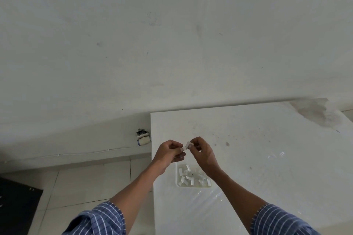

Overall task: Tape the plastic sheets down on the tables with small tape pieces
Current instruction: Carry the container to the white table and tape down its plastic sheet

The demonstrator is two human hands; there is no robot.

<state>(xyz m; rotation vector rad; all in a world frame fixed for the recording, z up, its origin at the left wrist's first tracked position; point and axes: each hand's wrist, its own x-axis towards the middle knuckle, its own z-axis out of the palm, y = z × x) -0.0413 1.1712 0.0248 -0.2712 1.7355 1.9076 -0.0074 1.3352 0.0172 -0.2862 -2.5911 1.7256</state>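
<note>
My left hand (170,151) and my right hand (202,151) meet above the left part of a white table (248,139). Both pinch one small white tape piece (186,146) between their fingertips. Below the hands a shallow white tray (177,175) holds several small white tape pieces (188,175). A clear plastic sheet (267,168) lies over the tabletop; it shows mainly as glints and creases.
A white wall fills the upper view. Left of the table, low on the wall, sits an open electrical box (143,137) with a thin cable running left. A pale tiled floor (86,183) and a dark mat (17,208) lie at lower left. A grey stain (322,114) marks the table's far right.
</note>
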